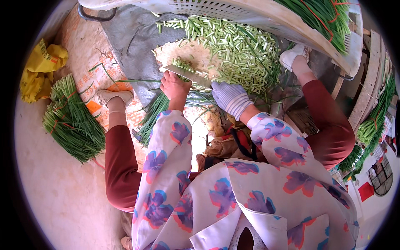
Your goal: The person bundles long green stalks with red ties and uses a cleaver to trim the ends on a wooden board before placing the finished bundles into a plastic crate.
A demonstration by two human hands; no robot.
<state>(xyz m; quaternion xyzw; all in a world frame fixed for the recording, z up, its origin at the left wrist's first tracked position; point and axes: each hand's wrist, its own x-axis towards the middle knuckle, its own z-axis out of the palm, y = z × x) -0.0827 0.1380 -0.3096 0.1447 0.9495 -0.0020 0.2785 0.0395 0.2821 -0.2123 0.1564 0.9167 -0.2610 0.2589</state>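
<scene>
My bare left hand (175, 86) is closed over a bundle of long green chives (153, 114), their pale cut ends pointing away from me. In my right hand (231, 98), which wears a striped light-grey glove, is the handle of a wide-bladed knife (189, 76). Its blade lies across the bundle just beyond the left fingers. Beneath is a round wooden cutting board (200, 54), partly covered. Many short chopped chive pieces (246, 54) are heaped over its far and right side and onto a grey sheet (129, 46).
A white plastic crate (266, 18) with tied chives (321, 16) stands at the far side. Left lie a tied chive bunch (73, 118) and a yellow bag (41, 68). More chives (371, 125) sit by a wooden frame (368, 83) on the right. My feet flank the board.
</scene>
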